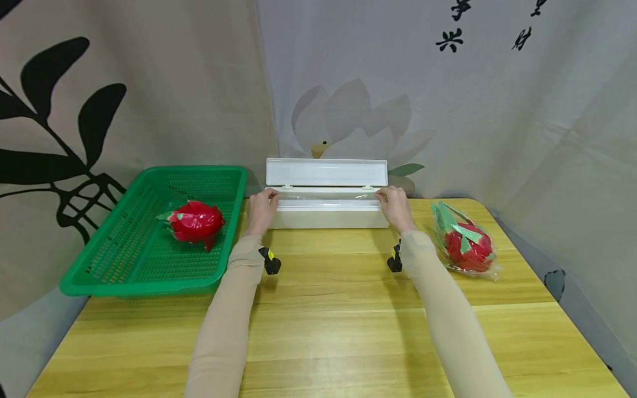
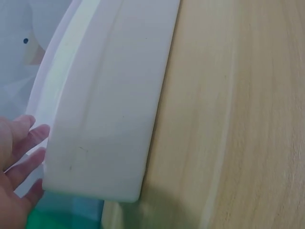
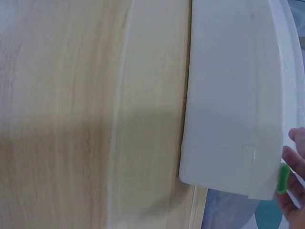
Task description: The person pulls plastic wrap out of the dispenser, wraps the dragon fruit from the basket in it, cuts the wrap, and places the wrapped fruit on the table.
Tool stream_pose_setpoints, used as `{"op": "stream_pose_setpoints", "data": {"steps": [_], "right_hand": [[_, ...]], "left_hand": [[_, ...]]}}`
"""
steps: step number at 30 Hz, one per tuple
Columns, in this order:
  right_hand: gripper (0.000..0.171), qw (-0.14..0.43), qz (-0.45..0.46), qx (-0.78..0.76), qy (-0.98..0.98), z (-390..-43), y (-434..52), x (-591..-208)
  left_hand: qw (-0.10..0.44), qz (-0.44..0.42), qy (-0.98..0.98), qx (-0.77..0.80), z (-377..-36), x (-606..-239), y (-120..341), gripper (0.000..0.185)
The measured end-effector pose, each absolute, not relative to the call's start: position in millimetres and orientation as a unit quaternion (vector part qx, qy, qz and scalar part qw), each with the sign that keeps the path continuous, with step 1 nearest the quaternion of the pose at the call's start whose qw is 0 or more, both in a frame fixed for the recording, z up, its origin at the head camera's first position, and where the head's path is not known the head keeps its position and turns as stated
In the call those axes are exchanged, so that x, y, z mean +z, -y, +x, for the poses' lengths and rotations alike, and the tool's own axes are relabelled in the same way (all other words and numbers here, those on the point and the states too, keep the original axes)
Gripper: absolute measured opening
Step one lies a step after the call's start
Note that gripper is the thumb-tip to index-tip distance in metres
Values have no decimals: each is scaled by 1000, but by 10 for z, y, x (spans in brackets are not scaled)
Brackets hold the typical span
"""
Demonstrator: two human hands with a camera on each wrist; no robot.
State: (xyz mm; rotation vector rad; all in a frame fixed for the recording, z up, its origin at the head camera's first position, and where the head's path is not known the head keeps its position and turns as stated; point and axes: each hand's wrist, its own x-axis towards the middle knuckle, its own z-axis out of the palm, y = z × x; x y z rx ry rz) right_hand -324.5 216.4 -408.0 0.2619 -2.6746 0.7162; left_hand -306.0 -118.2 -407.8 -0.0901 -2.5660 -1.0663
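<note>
A white cling film dispenser box (image 1: 328, 220) stands at the table's back edge with its lid (image 1: 326, 172) raised. Clear cling film (image 1: 318, 197) stretches across its opening. At the box's left end, my left hand (image 1: 262, 211) pinches the film's edge between thumb and fingertips. My right hand (image 1: 396, 208) does the same at the right end. In the left wrist view, the left fingers (image 2: 29, 164) are beside the end of the box. The right wrist view shows the right fingers (image 3: 296, 164) by the other end, next to a small green piece (image 3: 283, 178).
On the left, a green plastic basket (image 1: 149, 288) holds a red dragon fruit (image 1: 198, 222). Another dragon fruit (image 1: 468, 244), wrapped in clear film, lies at the right of the wooden table (image 1: 328, 331). Printed curtain cloth (image 1: 199, 83) hangs right behind the box.
</note>
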Motion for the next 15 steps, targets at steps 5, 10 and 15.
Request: {"op": "stream_pose_setpoints", "data": {"steps": [5,10,15], "right_hand": [[22,200,98,265,938,-3251,-2155,-4064],[22,210,94,281,932,-3248,-2148,-4043],[21,239,97,277,926,-3251,-2140,-4030]], "left_hand": [[177,-31,901,-394,-3065,-4054,1174,22],[171,-27,892,-417,-3078,-4037,1163,23],[158,-33,888,-431,-3076,-4020,1158,25]]}}
